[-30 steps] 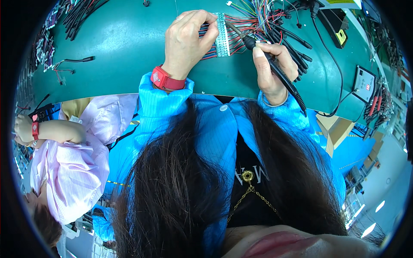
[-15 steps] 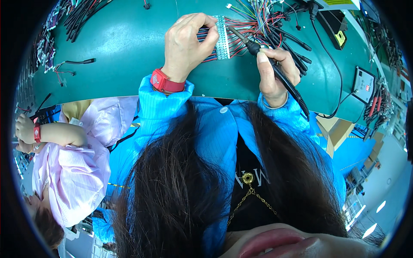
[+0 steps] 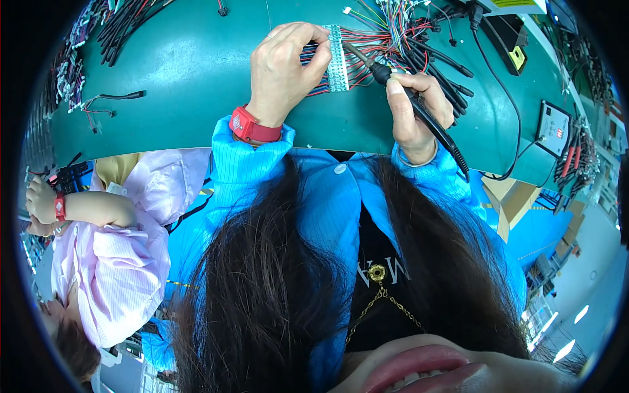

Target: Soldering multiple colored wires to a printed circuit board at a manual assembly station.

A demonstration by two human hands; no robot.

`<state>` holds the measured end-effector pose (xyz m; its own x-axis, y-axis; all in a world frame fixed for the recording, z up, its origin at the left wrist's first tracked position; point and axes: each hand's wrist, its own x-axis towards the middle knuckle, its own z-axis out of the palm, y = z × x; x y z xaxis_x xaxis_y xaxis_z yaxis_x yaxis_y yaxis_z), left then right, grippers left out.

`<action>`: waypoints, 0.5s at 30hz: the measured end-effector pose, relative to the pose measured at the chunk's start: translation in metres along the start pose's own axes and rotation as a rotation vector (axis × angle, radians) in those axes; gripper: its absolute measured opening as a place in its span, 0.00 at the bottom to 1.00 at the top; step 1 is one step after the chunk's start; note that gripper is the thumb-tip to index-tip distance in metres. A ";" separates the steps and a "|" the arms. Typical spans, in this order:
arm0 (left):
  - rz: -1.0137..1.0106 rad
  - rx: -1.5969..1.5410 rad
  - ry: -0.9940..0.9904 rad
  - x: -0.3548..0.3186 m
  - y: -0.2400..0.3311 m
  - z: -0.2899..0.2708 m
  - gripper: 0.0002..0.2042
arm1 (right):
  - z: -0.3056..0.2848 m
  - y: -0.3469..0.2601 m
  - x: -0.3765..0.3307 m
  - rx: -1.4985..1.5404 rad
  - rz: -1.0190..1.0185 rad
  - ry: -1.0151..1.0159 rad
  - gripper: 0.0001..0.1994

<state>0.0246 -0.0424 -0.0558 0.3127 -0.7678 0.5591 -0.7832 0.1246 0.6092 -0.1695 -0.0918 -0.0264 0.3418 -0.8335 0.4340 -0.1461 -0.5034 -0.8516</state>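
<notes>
A pale green slotted strip [image 3: 337,62] lies on the bench with rows of thin red, black and blue wires running out from both sides. My left hand [image 3: 288,72] is closed in a pinch at the strip's left side, near its far end. A fine strand, seemingly solder wire [image 3: 268,8], runs down from the top edge to this hand; its end is hidden by the fingers. In my right hand [image 3: 420,111] is a black-handled soldering iron [image 3: 382,73], gripped like a pen. Its metal tip points up and left to the strip's right edge; I cannot tell whether they touch.
Black-sleeved cable ends [image 3: 452,85] bunch right of the strip on the green bench [image 3: 177,85]. More cables [image 3: 128,33] lie at the far left. A black cord [image 3: 508,98] curves past a small white box [image 3: 554,128]. A co-worker's arm [image 3: 98,206] is at left.
My right hand has shifted slightly left, bringing the iron's tip closer to the strip. My left hand stays almost still. The co-worker's arm has moved slightly.
</notes>
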 end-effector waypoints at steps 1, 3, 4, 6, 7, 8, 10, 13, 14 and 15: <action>0.002 0.005 -0.001 0.000 0.000 0.000 0.03 | 0.000 0.000 0.000 -0.005 -0.003 0.000 0.05; 0.006 0.014 -0.003 0.001 0.000 0.000 0.03 | 0.001 0.000 0.001 -0.016 -0.009 0.000 0.05; 0.006 0.014 -0.003 0.001 0.000 0.000 0.03 | 0.000 0.000 0.001 -0.016 -0.008 0.000 0.05; 0.012 0.017 -0.001 0.001 0.000 0.001 0.03 | 0.000 -0.001 0.001 -0.011 -0.005 -0.005 0.05; 0.014 0.018 0.001 0.001 0.000 0.001 0.03 | -0.001 -0.001 0.001 -0.010 -0.004 -0.008 0.05; 0.017 0.019 0.002 0.001 0.001 0.001 0.03 | -0.001 -0.001 0.001 -0.008 -0.002 -0.011 0.05; 0.018 0.020 0.001 0.001 0.001 0.002 0.03 | -0.001 -0.001 0.001 0.000 0.001 -0.010 0.05; 0.018 0.024 -0.001 0.001 0.001 0.002 0.03 | -0.001 -0.001 0.001 0.020 0.008 -0.009 0.05; 0.019 0.023 -0.001 0.001 0.001 0.002 0.03 | -0.001 -0.001 0.001 0.020 0.008 -0.009 0.05; 0.020 0.029 -0.001 0.000 0.001 0.002 0.03 | -0.001 -0.001 0.001 0.019 0.011 -0.011 0.05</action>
<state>0.0226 -0.0441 -0.0563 0.2961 -0.7658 0.5708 -0.8048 0.1218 0.5809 -0.1699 -0.0924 -0.0243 0.3504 -0.8362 0.4219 -0.1325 -0.4901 -0.8615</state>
